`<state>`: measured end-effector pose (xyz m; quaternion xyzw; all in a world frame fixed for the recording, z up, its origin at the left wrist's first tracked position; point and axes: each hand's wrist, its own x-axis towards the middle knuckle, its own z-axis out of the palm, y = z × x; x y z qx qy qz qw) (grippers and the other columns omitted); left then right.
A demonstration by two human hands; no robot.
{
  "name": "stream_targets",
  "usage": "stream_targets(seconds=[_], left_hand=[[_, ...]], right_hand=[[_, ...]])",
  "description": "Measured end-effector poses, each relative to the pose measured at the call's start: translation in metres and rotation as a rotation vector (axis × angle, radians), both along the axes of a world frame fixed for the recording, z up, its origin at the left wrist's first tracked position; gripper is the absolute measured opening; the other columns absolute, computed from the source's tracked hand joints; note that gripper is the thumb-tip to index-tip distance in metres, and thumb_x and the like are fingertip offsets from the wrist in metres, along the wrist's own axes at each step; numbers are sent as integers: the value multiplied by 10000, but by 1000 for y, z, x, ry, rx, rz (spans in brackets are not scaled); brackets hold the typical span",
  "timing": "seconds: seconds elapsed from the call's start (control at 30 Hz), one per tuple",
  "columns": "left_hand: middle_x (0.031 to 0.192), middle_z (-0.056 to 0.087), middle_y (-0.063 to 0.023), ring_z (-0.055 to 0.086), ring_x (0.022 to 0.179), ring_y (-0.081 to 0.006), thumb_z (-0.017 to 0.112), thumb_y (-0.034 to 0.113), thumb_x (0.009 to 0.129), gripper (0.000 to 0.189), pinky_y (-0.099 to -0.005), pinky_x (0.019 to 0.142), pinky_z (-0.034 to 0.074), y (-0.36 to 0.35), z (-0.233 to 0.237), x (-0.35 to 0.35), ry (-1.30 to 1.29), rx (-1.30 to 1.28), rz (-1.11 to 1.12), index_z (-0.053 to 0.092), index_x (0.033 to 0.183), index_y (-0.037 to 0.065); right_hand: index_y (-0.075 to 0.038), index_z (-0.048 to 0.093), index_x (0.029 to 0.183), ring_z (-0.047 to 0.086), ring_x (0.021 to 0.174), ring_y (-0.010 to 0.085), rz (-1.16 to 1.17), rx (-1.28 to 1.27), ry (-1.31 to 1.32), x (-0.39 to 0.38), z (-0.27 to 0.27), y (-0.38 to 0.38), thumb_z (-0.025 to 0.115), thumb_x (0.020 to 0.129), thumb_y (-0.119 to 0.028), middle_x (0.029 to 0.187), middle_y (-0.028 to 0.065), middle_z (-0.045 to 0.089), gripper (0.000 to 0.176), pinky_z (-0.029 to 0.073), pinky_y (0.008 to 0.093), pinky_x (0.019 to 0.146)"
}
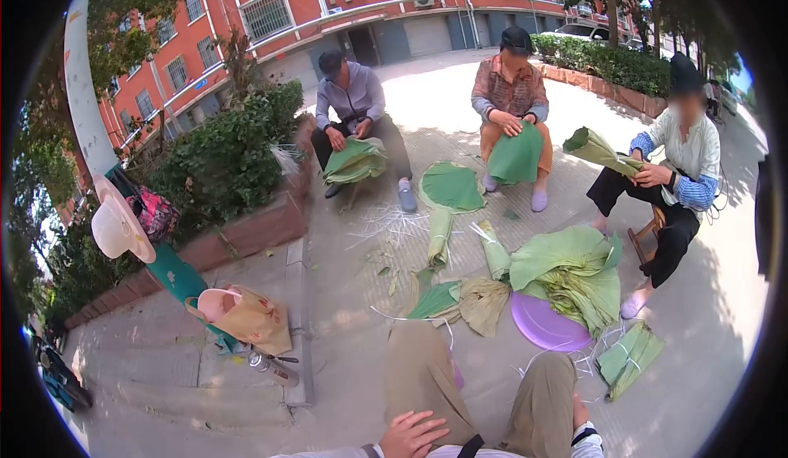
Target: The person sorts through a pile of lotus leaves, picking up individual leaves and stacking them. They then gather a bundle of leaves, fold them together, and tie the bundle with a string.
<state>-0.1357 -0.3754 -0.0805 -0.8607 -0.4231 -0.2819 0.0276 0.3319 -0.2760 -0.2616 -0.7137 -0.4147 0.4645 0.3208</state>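
My left hand (412,435) lies flat on my left thigh, fingers apart, holding nothing. My right hand (580,413) is beside my right thigh, mostly hidden behind the trouser leg, so its fingers do not show clearly. Ahead of my knees, a heap of large green leaves (566,269) rests on a purple basin (546,327). To its right lies a tied leaf bundle (630,359). Two rolled bundles (439,238) (492,251) lie farther forward, near a dried brown leaf (483,304) and a flat green leaf pile (451,187).
Three seated people handle leaves: one at the left (351,113), one in the middle (513,105), one at the right (681,154). White strips (394,222) lie on the ground. At left stand a paper bag (258,322), a bottle (275,369) and a pole with a hat (117,226).
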Motion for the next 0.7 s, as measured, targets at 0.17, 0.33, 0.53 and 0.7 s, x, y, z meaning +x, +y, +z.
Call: stream_targets(seconds=[0.17,0.33,0.53,0.7], left_hand=[[1209,661,-31,556,1209,-289,713,215,749,345,-509,986,422,-2,-1,0,-53,34,6,726,1092,188],[1207,660,-40,556,1209,-300,724,216,750,348,-510,988,419,-8,2,-4,-42,-3,27,724,1096,177],[1203,659,-41,552,1216,-300,717,216,763,341,-514,1000,409,-6,-1,-4,-51,-9,17,722,1102,176],[1205,658,-30,550,1223,-286,729,223,762,347,-515,1003,405,-8,5,-3,-40,-40,10,720,1106,182]], right_hand=[[-1,578,1226,622,1040,413,38,-72,-115,7,-22,-2,508,940,-434,1072,238,669,524,485,479,880],[-8,586,1214,624,1028,416,87,-96,-255,17,-58,-3,513,936,-431,1063,240,671,512,488,481,869],[-15,595,1200,627,1014,420,133,-103,-362,34,-105,-6,519,932,-427,1053,242,673,497,490,483,857],[-22,602,1188,629,1002,423,160,-112,-424,39,-119,-8,524,929,-424,1045,244,674,485,492,484,846]])
